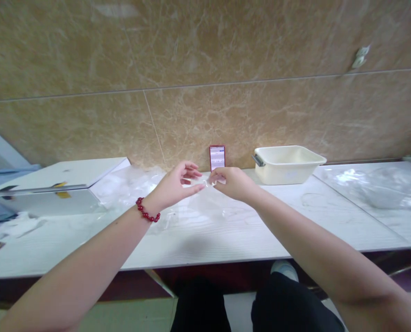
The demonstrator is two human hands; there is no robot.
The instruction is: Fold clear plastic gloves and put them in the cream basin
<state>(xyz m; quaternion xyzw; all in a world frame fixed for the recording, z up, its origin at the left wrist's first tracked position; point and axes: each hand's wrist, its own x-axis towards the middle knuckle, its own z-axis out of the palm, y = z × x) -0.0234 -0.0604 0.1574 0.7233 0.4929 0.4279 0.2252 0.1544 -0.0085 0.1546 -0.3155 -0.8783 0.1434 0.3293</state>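
Note:
Over the middle of the white table, a clear plastic bag hangs from my right hand, whose fingers are pinched on its upper edge. My left hand, with a red bead bracelet at the wrist, is beside it on the left. Its thumb and fingers are apart, and the thumb tip is close to the bag's edge; whether it touches cannot be made out. More clear plastic bags lie in a loose heap to the left of my hands.
Against the marbled wall a phone with a lit screen stands upright. A cream plastic tub with a grey handle is to the right, and further right lies clear plastic. A white box occupies the left side, with crumpled white material before it.

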